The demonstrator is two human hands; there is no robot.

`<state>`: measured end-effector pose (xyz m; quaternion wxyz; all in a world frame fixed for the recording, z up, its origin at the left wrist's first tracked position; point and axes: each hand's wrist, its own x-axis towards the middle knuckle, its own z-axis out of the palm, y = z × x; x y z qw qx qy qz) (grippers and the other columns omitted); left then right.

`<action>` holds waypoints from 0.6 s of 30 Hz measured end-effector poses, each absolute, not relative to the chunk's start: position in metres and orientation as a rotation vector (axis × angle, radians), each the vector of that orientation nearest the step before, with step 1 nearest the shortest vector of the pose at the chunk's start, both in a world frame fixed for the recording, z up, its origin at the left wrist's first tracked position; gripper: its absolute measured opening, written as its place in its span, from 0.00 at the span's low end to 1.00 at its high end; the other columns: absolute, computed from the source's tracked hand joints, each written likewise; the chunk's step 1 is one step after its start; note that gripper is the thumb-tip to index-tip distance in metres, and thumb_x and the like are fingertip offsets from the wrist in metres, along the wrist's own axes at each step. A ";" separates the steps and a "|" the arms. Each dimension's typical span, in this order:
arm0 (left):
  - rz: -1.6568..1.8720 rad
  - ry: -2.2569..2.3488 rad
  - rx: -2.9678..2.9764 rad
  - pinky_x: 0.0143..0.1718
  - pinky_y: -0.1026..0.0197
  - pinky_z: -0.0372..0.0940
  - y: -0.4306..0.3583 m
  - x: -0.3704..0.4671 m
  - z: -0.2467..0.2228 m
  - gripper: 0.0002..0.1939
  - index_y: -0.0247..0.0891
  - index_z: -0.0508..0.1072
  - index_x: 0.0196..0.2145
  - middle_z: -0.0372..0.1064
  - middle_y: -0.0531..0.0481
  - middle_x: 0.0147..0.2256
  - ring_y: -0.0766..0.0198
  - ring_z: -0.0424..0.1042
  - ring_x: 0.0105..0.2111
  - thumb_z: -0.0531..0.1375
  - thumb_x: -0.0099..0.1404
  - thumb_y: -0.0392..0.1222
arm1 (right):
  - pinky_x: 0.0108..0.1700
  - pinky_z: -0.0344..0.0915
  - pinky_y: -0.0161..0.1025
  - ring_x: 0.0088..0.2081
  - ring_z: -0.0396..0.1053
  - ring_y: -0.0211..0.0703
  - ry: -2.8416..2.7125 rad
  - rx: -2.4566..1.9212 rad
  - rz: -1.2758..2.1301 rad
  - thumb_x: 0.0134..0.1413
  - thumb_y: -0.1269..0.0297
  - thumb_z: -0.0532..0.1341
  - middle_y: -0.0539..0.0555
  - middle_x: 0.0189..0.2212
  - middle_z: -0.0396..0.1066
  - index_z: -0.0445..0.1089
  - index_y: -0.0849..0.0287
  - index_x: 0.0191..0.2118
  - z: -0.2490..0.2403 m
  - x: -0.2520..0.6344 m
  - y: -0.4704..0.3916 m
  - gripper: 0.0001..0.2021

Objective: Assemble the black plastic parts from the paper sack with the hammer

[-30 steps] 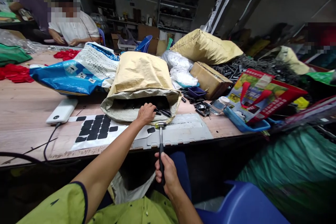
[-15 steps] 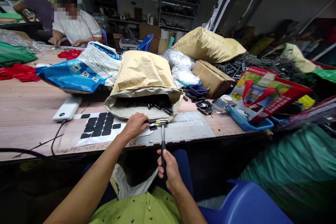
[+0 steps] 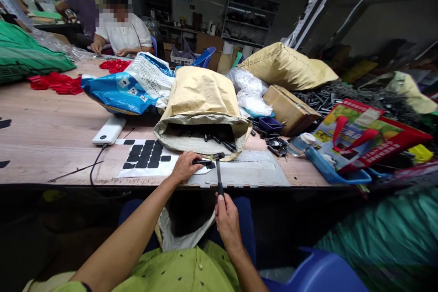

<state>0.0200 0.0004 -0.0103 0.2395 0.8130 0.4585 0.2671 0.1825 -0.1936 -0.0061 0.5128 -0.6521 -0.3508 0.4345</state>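
Note:
My left hand point(image 3: 185, 166) is closed on a small black part point(image 3: 202, 162) near the table's front edge. In my right hand point(image 3: 227, 219) is the dark handle of a small hammer point(image 3: 219, 172); its head lies just right of the black part. Under both is a grey flat board point(image 3: 255, 171). Right behind, a cream sack point(image 3: 205, 93) lies with its mouth toward me and black pieces inside. To the left, a white sheet point(image 3: 121, 171) carries rows of black rounded squares point(image 3: 145, 154).
A white power bank point(image 3: 109, 131) with a cable is at the left, before a blue and white bag point(image 3: 126, 89). On the right stand a jar point(image 3: 301, 144), a blue tray point(image 3: 321, 167) and a red bag point(image 3: 369, 134). Two people sit at the back left.
The view has shifted left, so the table's things appear further right. My left hand still holds the black part, and the hammer's head remains beside it.

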 end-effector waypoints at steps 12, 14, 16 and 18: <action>0.723 1.306 2.214 0.45 0.56 0.60 -0.003 0.022 -0.004 0.10 0.42 0.78 0.41 0.73 0.50 0.39 0.56 0.66 0.43 0.67 0.60 0.44 | 0.30 0.55 0.35 0.26 0.60 0.40 -1.187 -1.739 0.828 0.66 0.47 0.51 0.48 0.24 0.65 0.73 0.57 0.45 -0.008 0.177 -0.194 0.21; 0.742 1.297 2.207 0.46 0.55 0.60 -0.003 0.022 -0.004 0.11 0.42 0.77 0.41 0.73 0.50 0.40 0.56 0.67 0.43 0.67 0.60 0.43 | 0.30 0.56 0.35 0.26 0.60 0.39 -1.215 -1.723 0.822 0.67 0.47 0.50 0.48 0.25 0.65 0.72 0.57 0.47 -0.007 0.175 -0.193 0.21; 0.764 1.296 2.191 0.45 0.56 0.60 -0.003 0.022 -0.004 0.11 0.41 0.76 0.41 0.74 0.50 0.40 0.56 0.67 0.43 0.67 0.59 0.42 | 0.30 0.56 0.34 0.26 0.61 0.39 -1.243 -1.715 0.839 0.67 0.48 0.50 0.48 0.25 0.65 0.72 0.57 0.47 -0.006 0.171 -0.192 0.21; 0.783 1.299 2.171 0.44 0.56 0.60 -0.003 0.022 -0.004 0.11 0.42 0.75 0.40 0.74 0.51 0.40 0.57 0.67 0.42 0.67 0.59 0.42 | 0.29 0.56 0.34 0.26 0.60 0.38 -1.262 -1.709 0.879 0.67 0.47 0.51 0.47 0.24 0.64 0.72 0.57 0.44 -0.006 0.169 -0.190 0.20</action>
